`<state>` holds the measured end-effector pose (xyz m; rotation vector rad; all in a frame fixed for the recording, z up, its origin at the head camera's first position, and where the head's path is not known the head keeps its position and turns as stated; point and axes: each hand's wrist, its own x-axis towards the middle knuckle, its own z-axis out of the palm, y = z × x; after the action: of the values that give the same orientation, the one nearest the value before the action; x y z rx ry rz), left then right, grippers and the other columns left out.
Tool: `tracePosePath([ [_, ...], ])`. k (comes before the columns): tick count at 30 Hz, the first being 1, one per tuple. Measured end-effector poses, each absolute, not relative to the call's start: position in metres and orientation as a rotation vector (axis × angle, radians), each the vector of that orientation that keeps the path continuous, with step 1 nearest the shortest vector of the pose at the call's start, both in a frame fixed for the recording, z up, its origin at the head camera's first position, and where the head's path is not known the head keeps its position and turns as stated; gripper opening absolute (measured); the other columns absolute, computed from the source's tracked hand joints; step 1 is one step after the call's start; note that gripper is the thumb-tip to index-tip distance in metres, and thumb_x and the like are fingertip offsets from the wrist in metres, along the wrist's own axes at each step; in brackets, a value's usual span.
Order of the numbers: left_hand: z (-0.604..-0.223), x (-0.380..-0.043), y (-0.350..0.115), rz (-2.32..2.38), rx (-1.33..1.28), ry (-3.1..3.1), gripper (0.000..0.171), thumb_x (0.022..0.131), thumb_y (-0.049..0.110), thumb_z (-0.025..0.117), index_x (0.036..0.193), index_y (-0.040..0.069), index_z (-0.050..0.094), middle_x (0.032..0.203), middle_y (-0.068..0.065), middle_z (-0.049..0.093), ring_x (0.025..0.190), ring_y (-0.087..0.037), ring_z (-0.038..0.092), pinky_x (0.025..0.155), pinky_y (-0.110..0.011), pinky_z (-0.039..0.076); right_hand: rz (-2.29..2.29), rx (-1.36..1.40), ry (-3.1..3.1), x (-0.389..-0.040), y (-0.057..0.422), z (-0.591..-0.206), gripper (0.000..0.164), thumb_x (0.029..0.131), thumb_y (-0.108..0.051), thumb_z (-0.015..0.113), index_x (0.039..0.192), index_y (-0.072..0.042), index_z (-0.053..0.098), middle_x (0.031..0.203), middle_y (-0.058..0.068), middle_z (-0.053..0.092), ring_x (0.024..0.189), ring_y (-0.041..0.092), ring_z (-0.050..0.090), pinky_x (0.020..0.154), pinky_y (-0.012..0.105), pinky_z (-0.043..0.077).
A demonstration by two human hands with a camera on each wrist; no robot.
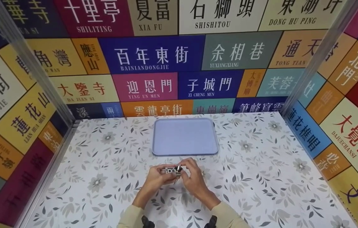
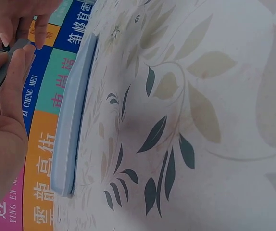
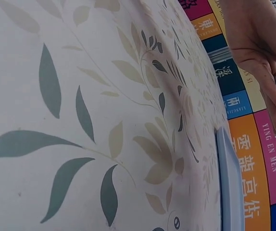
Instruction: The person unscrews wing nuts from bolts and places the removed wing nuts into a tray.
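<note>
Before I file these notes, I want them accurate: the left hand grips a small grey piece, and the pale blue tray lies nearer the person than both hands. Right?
Not quite: the head view shows the pale blue tray beyond the left hand and right hand, not nearer. The left hand does grip the small grey piece.

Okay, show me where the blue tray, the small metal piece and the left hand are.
Blue tray [image 1: 185, 136]: head view, on the bare middle of its base.
Small metal piece [image 1: 168, 170]: head view, on its left part.
Left hand [image 1: 155, 177]: head view, on its middle.
</note>
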<state>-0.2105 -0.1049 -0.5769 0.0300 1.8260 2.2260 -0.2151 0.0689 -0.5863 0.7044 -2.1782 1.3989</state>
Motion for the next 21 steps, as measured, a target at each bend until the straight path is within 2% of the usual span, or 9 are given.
tracePosePath([
  [9, -0.5766, -0.2079, -0.1047, 2.192, 0.052, 1.887, 0.041, 0.085, -0.001, 0.07, 0.124, -0.011, 0.064, 0.107, -0.021, 0.074, 0.09, -0.02, 0.075, 0.08, -0.027, 0.066, 1.433, 0.689, -2.17, -0.2161, 0.0682, -0.5885, 0.029, 0.082, 0.014, 0.057, 0.095, -0.009, 0.07, 0.101, 0.001, 0.064, 0.094, 0.018, 0.059, 0.077, 0.027, 0.052],
  [16, -0.576, -0.2086, -0.1025, 2.229, 0.016, 1.846, 0.045, 0.084, -0.004, 0.068, 0.127, -0.015, 0.059, 0.108, -0.024, 0.073, 0.093, -0.029, 0.076, 0.083, -0.03, 0.066, 1.409, 0.553, -2.193, -0.2139, 0.0697, -0.5859, 0.022, 0.081, 0.006, 0.065, 0.097, -0.01, 0.063, 0.1, 0.0, 0.062, 0.095, 0.014, 0.059, 0.076, 0.032, 0.053],
  [21, -0.5763, -0.2088, -0.1026, 2.24, -0.005, 1.833, 0.045, 0.084, -0.005, 0.067, 0.128, -0.014, 0.058, 0.106, -0.023, 0.074, 0.09, -0.025, 0.076, 0.084, -0.031, 0.066, 1.36, 0.494, -2.21, -0.2121, 0.072, -0.5857, 0.018, 0.081, -0.002, 0.069, 0.088, -0.011, 0.056, 0.095, -0.002, 0.057, 0.093, 0.012, 0.055, 0.076, 0.031, 0.052],
])
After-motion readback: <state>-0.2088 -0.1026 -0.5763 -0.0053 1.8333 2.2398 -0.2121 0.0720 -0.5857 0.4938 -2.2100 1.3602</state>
